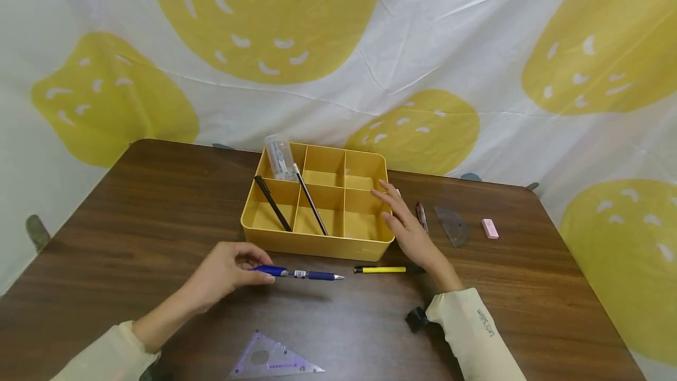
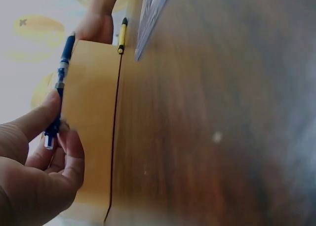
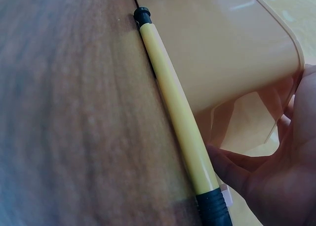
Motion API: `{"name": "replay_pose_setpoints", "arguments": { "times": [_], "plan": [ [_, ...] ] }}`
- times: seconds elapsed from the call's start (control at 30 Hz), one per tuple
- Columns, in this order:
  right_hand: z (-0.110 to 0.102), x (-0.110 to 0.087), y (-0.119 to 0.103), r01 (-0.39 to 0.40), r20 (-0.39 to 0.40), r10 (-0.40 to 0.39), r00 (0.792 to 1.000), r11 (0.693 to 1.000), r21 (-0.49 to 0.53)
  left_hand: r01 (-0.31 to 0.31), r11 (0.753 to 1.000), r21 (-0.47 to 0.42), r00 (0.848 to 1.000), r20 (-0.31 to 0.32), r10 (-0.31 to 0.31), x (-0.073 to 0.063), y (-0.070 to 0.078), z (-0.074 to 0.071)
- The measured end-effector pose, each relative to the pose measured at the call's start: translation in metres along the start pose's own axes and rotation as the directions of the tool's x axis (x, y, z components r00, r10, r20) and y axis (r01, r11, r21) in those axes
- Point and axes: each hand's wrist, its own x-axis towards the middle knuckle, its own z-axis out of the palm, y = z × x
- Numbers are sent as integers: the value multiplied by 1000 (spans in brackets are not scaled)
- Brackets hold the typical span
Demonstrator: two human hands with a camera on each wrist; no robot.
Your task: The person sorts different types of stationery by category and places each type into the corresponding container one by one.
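My left hand pinches a blue click pen between thumb and fingers, its tip pointing right, in front of a yellow divided organizer box. In the left wrist view the pen overlaps the box's front wall. My right hand rests at the box's right side, its fingers extended over the rim. In the right wrist view, the right hand has one fingertip at the rim and another finger low beside the side wall. A yellow pen with black ends lies on the table below that hand.
In the box stand a black pen, a dark pencil and a clear plastic container. A purple-edged set square lies in front. To the right are a dark red pen, a clear protractor and a pink eraser.
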Motion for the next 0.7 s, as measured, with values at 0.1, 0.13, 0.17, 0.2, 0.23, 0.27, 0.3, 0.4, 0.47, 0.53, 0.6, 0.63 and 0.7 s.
{"name": "replay_pose_setpoints", "arguments": {
  "times": [0.1,0.13,0.17,0.2,0.23,0.27,0.3,0.4,0.47,0.53,0.6,0.63,0.7],
  "plan": [
    [0,0,0,1,2,-1,1000,1000,-3,13,999,-40,1000,-9,-13,1,2,-1],
    [0,0,0,2,3,-2,1000,1000,-3,15,999,-44,1000,-9,-16,1,3,-2],
    [0,0,1,4,3,-4,1000,1000,-6,15,998,-56,1000,-7,-15,2,4,-2],
    [0,0,1,4,3,-4,1000,1000,-5,14,998,-69,1000,-5,-14,2,5,-3],
    [0,0,1,3,3,-3,1000,1000,-6,13,997,-80,1000,-2,-14,2,5,-3],
    [0,0,1,3,3,-3,1000,1000,-5,17,995,-95,1000,-1,-17,2,6,-4],
    [0,-1,1,5,2,-5,1000,1000,-3,16,994,-111,1000,-1,-17,3,7,-4],
    [0,-1,1,5,2,-5,1000,1000,1,19,986,-163,1000,-8,-21,3,10,-6],
    [1,0,2,6,3,-6,1000,1000,1,13,983,-184,1000,-19,-17,4,12,-8],
    [1,0,2,6,5,-6,1000,1000,0,5,981,-193,1000,-28,-11,4,14,-9],
    [0,0,2,6,7,-6,1000,1000,-1,1,980,-201,999,-33,-8,4,15,-9],
    [0,0,1,6,7,-6,1000,1000,-2,0,979,-205,999,-33,-7,4,16,-10],
    [0,0,0,5,6,-5,1000,1000,-3,-3,977,-215,999,-35,-5,5,17,-10]
  ]
}}
